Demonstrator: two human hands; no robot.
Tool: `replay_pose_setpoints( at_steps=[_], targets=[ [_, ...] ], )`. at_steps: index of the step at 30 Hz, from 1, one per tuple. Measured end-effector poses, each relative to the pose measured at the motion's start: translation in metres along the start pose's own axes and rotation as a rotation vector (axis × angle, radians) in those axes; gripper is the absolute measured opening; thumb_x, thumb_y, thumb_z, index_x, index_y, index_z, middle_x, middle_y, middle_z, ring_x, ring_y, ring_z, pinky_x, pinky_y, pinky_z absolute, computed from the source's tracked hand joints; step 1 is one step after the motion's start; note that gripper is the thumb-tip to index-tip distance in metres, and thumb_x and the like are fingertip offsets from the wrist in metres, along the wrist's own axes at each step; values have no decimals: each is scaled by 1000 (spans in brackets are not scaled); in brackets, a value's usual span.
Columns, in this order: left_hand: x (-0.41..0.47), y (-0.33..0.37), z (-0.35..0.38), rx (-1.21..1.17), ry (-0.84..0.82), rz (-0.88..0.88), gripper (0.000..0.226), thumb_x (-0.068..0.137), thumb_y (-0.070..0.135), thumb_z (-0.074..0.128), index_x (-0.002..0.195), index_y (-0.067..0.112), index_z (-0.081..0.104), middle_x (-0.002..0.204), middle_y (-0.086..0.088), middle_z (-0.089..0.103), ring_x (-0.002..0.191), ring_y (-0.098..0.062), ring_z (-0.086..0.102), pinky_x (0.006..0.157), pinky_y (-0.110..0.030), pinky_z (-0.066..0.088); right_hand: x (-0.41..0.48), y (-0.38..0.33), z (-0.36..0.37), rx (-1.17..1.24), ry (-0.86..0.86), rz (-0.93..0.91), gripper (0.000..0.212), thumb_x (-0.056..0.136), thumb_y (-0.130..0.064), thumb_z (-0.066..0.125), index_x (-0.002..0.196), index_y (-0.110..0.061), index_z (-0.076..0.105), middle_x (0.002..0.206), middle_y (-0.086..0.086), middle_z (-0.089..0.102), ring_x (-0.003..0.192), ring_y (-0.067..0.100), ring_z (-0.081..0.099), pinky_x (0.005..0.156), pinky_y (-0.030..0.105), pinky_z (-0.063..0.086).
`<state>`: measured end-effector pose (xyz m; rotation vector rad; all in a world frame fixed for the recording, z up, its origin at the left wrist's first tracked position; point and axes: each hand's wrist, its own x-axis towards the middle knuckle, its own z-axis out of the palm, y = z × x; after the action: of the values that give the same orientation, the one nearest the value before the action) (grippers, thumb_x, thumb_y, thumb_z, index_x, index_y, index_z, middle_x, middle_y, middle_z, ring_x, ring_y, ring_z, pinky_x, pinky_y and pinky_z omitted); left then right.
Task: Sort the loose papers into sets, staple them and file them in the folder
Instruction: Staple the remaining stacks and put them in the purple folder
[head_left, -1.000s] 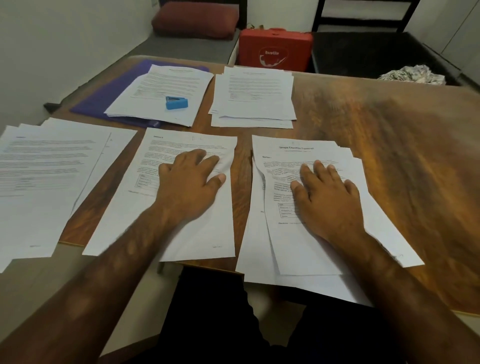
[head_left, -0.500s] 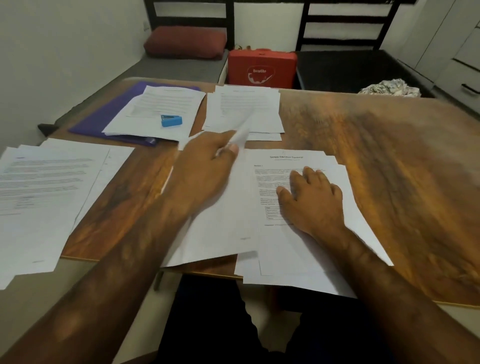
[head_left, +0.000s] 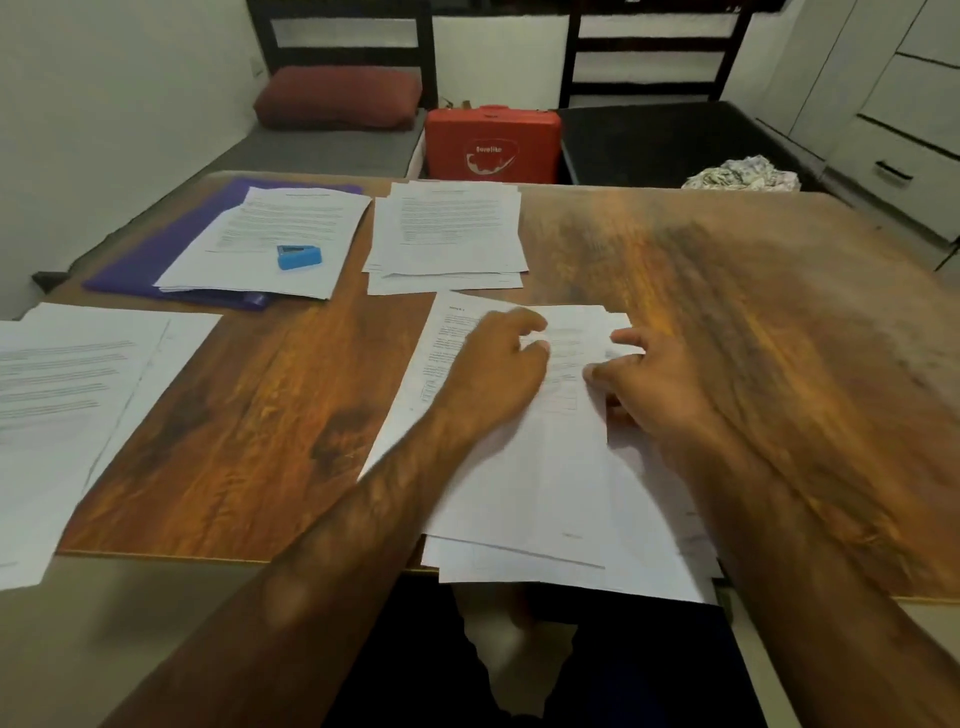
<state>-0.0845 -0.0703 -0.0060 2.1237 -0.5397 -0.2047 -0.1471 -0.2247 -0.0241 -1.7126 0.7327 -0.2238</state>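
**Both hands at the near stack, sheets not yet squared**

The person's left hand (head_left: 496, 366) and right hand (head_left: 657, 387) meet over the near stack of papers (head_left: 524, 483), which lies at the front edge of the wooden table (head_left: 753, 322) with its lower corners hanging past the rim. The left hand's fingers are curled, thumb and forefinger close together above the top sheet (head_left: 457, 332). Blur hides whether they pinch the paper or only rest on it. The right hand's fingers are part bent and spread at that sheet's right edge, and whether they grip it cannot be told either.

Three other piles lie apart from this one: a fanned left pile (head_left: 78, 395), a far middle pile (head_left: 447, 234), and a set on the purple folder (head_left: 150, 260) with the blue stapler (head_left: 298, 256) resting on top.

The sheets are light, thin and limp, and they will likely slide over each other and over the smooth wood. A single sheet is best lifted by a pinch at a corner or side edge. A whole set likely needs both hands on opposite edges, tapped square before it goes to the stapler. The overhanging corners could slip off or crease if pushed.
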Motion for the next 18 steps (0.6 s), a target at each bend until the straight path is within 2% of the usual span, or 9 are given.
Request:
replay_pose_setpoints(
  at_steps=[2,3,5,6,7,10,12,15,18],
  targets=[
    [5,-12,-17,91,103,9,24,100,18,60,121,27,64,122,9,60,106,-9,63,88,-2,43,7,7,-5,-92,57,-28,42,89,-3,67,127,-20,60,104,6,71,75,23,71,48,28,53],
    [10,-21,-26,177,144,1,22,98,22,62,116,34,62,117,12,60,99,-6,62,86,-1,44,9,9,-8,-163,88,-58,44,87,-3,63,127,-20,61,110,7,71,79,26,70,55,29,53],
    [18,-37,-41,314,188,-70,17,98,29,63,114,35,61,119,9,64,95,-9,61,91,-19,51,12,13,-14,-381,131,-116,47,87,-8,62,133,-18,61,128,8,66,103,29,66,81,33,52],
    [22,-44,-46,392,181,-125,15,101,29,61,116,30,62,123,4,64,95,-12,60,89,-24,50,12,15,-16,-507,143,-141,45,89,-12,63,134,-16,61,132,7,64,111,28,63,92,34,51],
    [26,-51,-48,476,181,-165,17,103,30,58,119,24,63,125,0,64,98,-15,60,89,-27,49,10,16,-17,-608,141,-165,42,90,-17,63,132,-16,61,131,5,64,110,26,61,95,34,49],
    [37,-64,-46,625,162,-194,28,105,37,53,123,18,64,133,-10,62,114,-27,61,103,-40,51,9,21,-15,-746,143,-204,31,89,-27,61,120,-20,61,119,3,67,91,18,54,81,31,44],
    [40,-68,-40,683,165,-174,32,106,41,51,128,21,62,140,-11,56,122,-29,58,107,-43,50,8,23,-13,-770,164,-211,32,89,-31,61,120,-22,60,120,2,67,88,17,52,78,29,39],
    [40,-66,-28,680,177,-166,37,108,38,45,139,22,57,150,-11,46,133,-30,48,111,-43,43,4,26,-12,-732,193,-205,44,91,-31,61,134,-22,55,133,3,64,104,26,60,86,30,41],
    [43,-70,-20,590,231,-54,36,107,38,46,138,25,59,144,-8,53,129,-29,52,112,-46,45,-5,31,-8,-741,259,-255,51,90,-32,58,140,-25,48,139,6,61,113,36,64,97,41,50]
  ],
)
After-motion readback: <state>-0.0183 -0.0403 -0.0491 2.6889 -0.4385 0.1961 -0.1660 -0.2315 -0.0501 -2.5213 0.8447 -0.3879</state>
